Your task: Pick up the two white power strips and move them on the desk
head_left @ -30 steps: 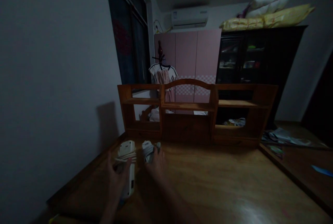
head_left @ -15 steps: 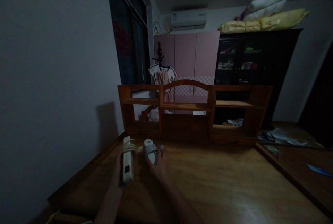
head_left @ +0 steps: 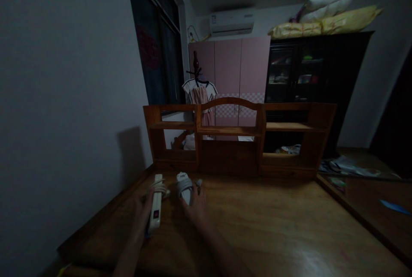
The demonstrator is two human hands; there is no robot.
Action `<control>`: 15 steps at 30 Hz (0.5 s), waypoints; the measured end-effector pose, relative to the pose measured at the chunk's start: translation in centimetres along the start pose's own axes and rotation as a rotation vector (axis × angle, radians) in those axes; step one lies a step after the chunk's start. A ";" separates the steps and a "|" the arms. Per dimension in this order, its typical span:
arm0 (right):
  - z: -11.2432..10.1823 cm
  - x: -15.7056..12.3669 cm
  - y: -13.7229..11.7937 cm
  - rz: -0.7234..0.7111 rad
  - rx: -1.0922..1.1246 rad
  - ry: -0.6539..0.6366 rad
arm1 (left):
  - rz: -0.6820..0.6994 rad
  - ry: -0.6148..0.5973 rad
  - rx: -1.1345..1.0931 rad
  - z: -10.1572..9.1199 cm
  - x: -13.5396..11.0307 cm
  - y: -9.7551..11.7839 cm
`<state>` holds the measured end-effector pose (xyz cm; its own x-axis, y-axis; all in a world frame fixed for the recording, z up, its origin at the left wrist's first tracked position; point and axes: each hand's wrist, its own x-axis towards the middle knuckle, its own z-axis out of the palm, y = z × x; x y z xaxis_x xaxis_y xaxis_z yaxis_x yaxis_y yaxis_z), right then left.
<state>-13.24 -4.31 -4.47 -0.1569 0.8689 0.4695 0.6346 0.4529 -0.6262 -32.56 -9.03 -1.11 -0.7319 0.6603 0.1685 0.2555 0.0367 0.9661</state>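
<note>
My left hand (head_left: 144,208) is at the left side of a cream power strip (head_left: 156,206) with a dark red switch near its near end. A pale cord (head_left: 160,188) is wound round the strip's far part. One finger lies along the strip's side while another stands off to the left; the rest are hidden. To the right, my right hand (head_left: 195,204) grips a white power strip (head_left: 186,195) wrapped in a grey cord (head_left: 185,185), thumb on the near side and fingers over its right side. A plug (head_left: 199,182) sticks out beside these fingers.
Both hands are over a wooden board surface (head_left: 257,212). A wooden shelf unit (head_left: 230,131) stands along its far edge, and a pale wall (head_left: 80,118) rises on the left. Behind are a pink wardrobe (head_left: 228,64) and a dark cabinet (head_left: 341,75).
The cream strip has tipped onto a narrower side and shifted slightly left, and my left hand has moved left along with it. My right hand and the white strip have barely moved.
</note>
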 end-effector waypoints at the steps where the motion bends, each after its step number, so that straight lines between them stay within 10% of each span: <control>1: -0.1 -0.1 0.0 -0.004 -0.006 0.003 | 0.006 0.038 0.047 0.0 0.5 -0.4; 6: -0.4 -0.3 -0.5 -0.001 -0.022 0.027 | 0.270 0.008 0.251 -0.6 2.3 -1.2; 15: -1.7 -0.8 -1.8 -0.009 -0.080 -0.013 | 0.230 -0.080 0.451 -1.0 2.5 -1.8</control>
<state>-12.96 -6.13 -2.62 -0.1724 0.8677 0.4662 0.6918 0.4436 -0.5698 -35.54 -8.19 -2.19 -0.5784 0.7439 0.3346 0.6645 0.1918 0.7223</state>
